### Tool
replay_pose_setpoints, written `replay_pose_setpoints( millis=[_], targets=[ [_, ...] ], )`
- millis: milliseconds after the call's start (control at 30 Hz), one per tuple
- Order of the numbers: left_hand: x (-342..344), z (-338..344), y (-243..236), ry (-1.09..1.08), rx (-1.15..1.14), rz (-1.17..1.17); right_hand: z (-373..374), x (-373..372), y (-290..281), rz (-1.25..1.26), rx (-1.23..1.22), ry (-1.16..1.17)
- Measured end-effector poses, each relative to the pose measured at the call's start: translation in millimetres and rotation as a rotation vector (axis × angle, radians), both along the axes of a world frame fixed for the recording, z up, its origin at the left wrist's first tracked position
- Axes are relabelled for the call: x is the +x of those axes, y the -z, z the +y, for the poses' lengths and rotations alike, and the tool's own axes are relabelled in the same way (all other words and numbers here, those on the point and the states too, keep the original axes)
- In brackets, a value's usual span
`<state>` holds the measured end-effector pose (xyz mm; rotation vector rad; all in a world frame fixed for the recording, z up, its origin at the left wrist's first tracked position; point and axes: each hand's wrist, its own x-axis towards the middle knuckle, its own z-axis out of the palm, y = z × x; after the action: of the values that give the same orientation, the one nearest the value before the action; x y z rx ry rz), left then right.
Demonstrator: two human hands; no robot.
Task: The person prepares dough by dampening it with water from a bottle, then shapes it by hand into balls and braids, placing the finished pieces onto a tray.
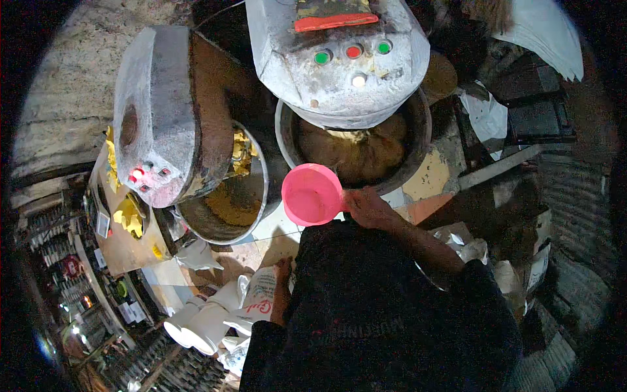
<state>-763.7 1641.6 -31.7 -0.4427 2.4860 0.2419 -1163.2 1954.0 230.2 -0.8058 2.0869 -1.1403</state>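
Note:
My right hand (362, 209) is closed on the handle of a pink plastic scoop (310, 193), held in front of a large metal bowl (287, 137) with brown dough-like material (346, 163) inside. Above that bowl is a floury mixer head (336, 85) with coloured buttons. My left hand (283, 268) hangs lower, beside white printed sacks (255, 294); its fingers are too dim and small to tell whether they grip anything.
A second floury mixer (153, 104) stands left over a bowl (258, 202) with yellow residue. A board (137, 255) with yellow scraps lies farther left. White bags and a metal rail (490, 170) are at right, beside corrugated sheeting (568, 215). Tiled floor (274, 248) shows below.

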Motion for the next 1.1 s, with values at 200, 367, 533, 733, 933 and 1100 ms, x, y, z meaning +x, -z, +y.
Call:
replay_pose_setpoints(
  millis=[200, 367, 533, 733, 933, 1100],
  targets=[
    [-51.7, 24.7, -49.0, -0.693, 0.205, -0.012, -1.4, 14.0, 50.3, 0.380, -0.125, 0.090],
    [5.9, -8.2, -2.3, -0.501, 0.362, 0.214, -16.6, 0.6, 2.8, 0.066, -0.087, -0.044],
    [-51.4, 15.0, -20.1, -0.991, 0.324, 0.078, -14.5, -9.5, -5.9, 0.115, -0.093, 0.102],
    [-11.1, -16.1, 9.2, -0.711, 0.320, 0.278, -64.6, -44.3, -105.7, 0.313, 0.069, 0.028],
    [31.9, -20.5, 28.4, -0.864, 0.427, 0.435, -131.0, -73.9, -165.0, 0.512, 0.057, -0.078],
    [60.9, -52.3, 20.3, -0.955, 0.329, 0.624, -202.3, -92.0, -227.6, 0.210, 0.184, -0.081]
  ],
)
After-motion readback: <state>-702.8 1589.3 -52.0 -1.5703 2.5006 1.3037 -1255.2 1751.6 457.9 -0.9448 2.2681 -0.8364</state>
